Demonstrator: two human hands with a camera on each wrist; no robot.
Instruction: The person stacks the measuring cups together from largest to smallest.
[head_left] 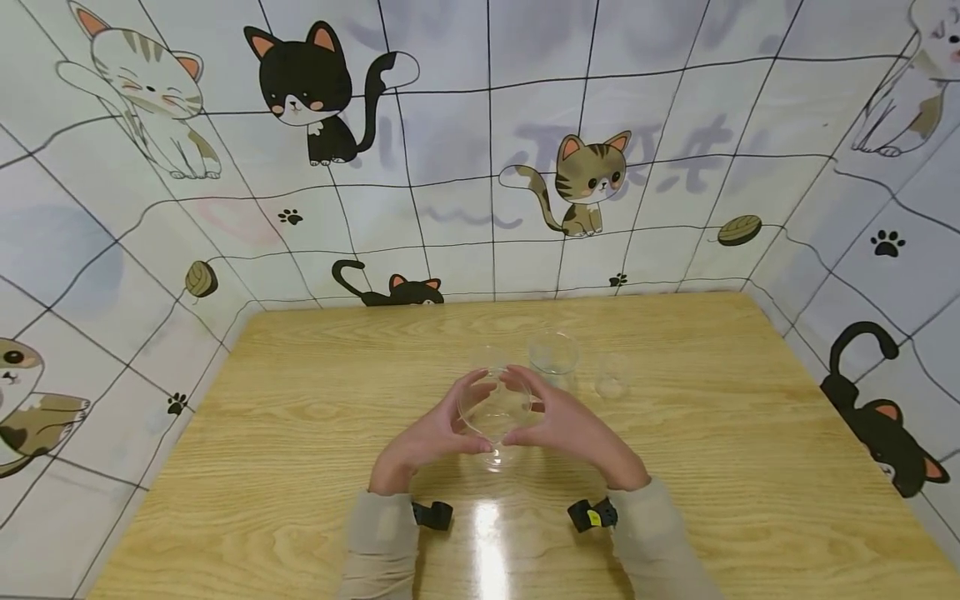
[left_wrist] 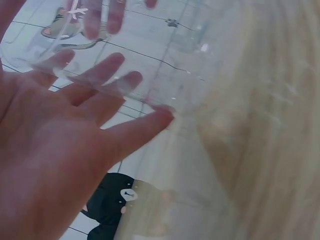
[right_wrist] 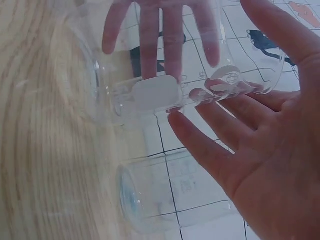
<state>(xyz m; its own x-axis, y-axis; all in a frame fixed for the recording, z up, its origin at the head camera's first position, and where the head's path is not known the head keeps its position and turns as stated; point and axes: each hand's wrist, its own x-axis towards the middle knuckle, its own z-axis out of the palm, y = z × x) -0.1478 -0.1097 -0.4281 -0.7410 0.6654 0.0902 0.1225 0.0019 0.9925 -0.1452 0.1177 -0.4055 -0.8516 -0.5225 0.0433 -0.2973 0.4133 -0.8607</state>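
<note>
Between the two hands stands a large clear glass beaker (head_left: 495, 414) with a white marking patch, which shows in the right wrist view. My left hand (head_left: 442, 425) curves round its left side, the thumb at the near side and the fingers toward the back. On the opposite side my right hand (head_left: 573, 425) holds it the same way, thumb nearly meeting the left thumb. Through the glass the left hand's fingers (right_wrist: 163, 40) show in the right wrist view. The beaker's lower part is partly behind the thumbs in the head view.
Behind the right hand stands another clear glass beaker (head_left: 553, 352). A smaller clear glass vessel (head_left: 612, 381) is to its right. All are on a wood-grain table (head_left: 300, 400), enclosed at the back and sides by a tiled cat-print backdrop (head_left: 450, 150).
</note>
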